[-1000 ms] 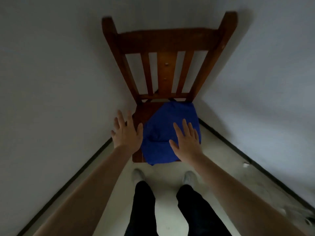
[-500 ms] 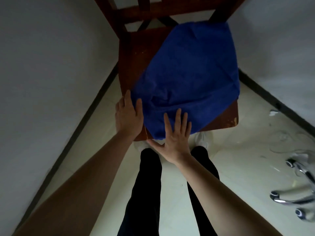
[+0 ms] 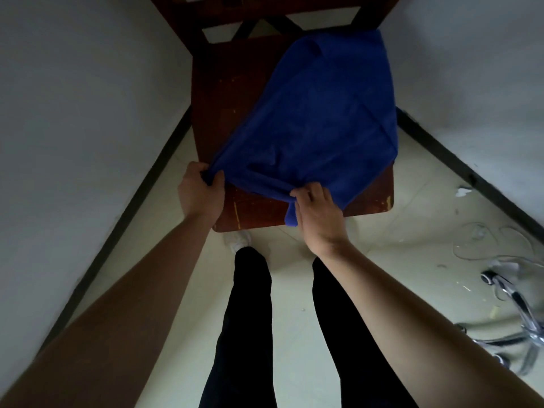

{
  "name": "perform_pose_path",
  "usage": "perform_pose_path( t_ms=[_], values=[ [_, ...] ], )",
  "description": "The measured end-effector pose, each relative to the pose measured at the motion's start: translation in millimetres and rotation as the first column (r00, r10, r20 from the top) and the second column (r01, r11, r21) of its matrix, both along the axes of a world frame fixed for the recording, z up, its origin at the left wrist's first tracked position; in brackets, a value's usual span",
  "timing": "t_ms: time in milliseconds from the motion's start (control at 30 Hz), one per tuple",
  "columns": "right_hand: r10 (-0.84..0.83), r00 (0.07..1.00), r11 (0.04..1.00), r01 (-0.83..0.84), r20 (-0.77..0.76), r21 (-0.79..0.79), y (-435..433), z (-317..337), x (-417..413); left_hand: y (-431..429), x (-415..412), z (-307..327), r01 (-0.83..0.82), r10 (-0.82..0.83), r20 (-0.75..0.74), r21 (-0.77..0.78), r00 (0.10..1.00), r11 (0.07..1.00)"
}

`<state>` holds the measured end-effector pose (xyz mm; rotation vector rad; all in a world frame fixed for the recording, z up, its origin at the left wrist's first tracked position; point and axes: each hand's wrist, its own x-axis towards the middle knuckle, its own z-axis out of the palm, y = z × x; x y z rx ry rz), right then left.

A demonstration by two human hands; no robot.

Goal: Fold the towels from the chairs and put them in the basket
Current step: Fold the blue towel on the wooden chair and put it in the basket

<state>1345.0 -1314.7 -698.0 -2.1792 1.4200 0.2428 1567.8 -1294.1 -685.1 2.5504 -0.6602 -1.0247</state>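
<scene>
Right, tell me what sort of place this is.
Probably a bare room corner indoors: plain pale walls with dark skirting, a pale tiled floor, a wooden chair holding a blue towel, and a chrome swivel-chair base.

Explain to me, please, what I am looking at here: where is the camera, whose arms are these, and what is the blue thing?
There is no machine here. A person wears one wide-angle camera on the head, looking forward and down, so you see their own two bare arms, black trousers and the pale floor from above.

The blue thing is a towel lying spread on the seat of a wooden chair that stands in a corner between two white walls. The left hand has pinched the towel's near left corner. The right hand grips the near edge, where a bit of cloth hangs over the seat front.

At the right edge, chrome legs with wheels lie on the floor. No basket is in view.
</scene>
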Motion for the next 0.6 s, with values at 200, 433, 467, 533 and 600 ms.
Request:
perform_pose_path(
  t_ms=[200,433,467,533,600],
  values=[
    [-0.224,0.972,0.971,0.216,0.071,0.105,-28,5,-17,1,-13,13,-0.053,0.059,0.077,-0.085,0.995,0.995],
    [-0.136,0.987,0.989,0.13,0.09,0.065,-29,42,-58,5,-38,38,-0.084,0.088,0.093,-0.047,0.992,0.995],
    [-0.087,0.991,0.995,0.082,0.101,0.054,-30,56,-64,2,-41,50,-0.083,0.089,0.106,-0.059,0.99,0.995],
    [0.009,0.995,1.0,-0.011,0.1,0.019,-33,84,-75,1,-46,80,-0.074,0.084,0.137,-0.078,0.987,0.994],
    [0.092,0.993,0.996,-0.092,0.08,-0.009,-39,109,-83,-1,-50,112,-0.091,0.108,0.136,-0.12,0.985,0.989]
  ],
)
